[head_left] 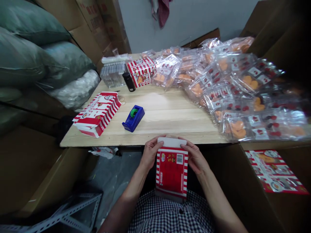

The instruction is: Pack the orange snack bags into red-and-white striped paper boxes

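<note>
A red and white striped carton [171, 171] is held upright in front of my lap, its barcode panel facing me and a white flap at its top. My left hand [151, 152] grips the upper left edge, thumb on the flap. At the upper right edge, my right hand [194, 156] pinches the carton in the same way. Just beyond, on the wooden table [160, 119], stands a blue tape dispenser [133, 118] with a green core. A stack of flat striped cartons [98, 111] lies to its left.
Clear bags [228, 94] with orange and red pieces heap the table's right side. Behind stand a striped box [142, 71], a black bottle [128, 82] and clear plastic cases [113, 73]. A cardboard box [264, 207] at right holds a striped carton [275, 171]. Big sacks [21, 58] line the left.
</note>
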A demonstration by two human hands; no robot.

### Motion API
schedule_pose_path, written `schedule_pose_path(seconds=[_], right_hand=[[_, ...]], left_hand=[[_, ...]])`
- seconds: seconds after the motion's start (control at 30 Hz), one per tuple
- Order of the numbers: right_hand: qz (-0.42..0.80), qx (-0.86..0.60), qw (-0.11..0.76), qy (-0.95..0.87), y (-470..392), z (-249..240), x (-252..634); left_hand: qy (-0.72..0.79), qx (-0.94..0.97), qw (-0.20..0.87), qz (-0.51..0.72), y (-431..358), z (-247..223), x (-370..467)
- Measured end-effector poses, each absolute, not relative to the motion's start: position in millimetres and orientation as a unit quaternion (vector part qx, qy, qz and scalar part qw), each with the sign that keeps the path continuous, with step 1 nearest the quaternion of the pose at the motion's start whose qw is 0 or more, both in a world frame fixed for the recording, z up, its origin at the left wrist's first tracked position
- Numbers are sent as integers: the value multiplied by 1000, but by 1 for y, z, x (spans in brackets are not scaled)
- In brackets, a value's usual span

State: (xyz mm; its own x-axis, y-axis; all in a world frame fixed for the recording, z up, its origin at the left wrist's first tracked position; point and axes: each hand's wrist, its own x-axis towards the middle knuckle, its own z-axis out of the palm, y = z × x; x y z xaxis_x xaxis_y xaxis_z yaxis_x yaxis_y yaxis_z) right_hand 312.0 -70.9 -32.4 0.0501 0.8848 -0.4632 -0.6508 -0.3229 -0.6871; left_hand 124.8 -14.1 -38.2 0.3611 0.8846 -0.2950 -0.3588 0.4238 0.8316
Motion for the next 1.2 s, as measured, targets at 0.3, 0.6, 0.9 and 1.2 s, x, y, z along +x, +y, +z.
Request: schedule_pose_path(seconds=[0.3,0.6,0.9,1.2], right_hand=[[625,-440,607,-216,-78,-42,309],[648,-399,598,-252,-86,-27,309],[595,-434,610,-292,-89,-27,306],[683,-465,439,-352,-85,-19,341]], left_hand=[[347,417,722,429,-20,-38,122],[320,595,648,352,-22,-24,110],[294,638,636,320,-26,-15,107],[361,718,564,189,-7,7,98]])
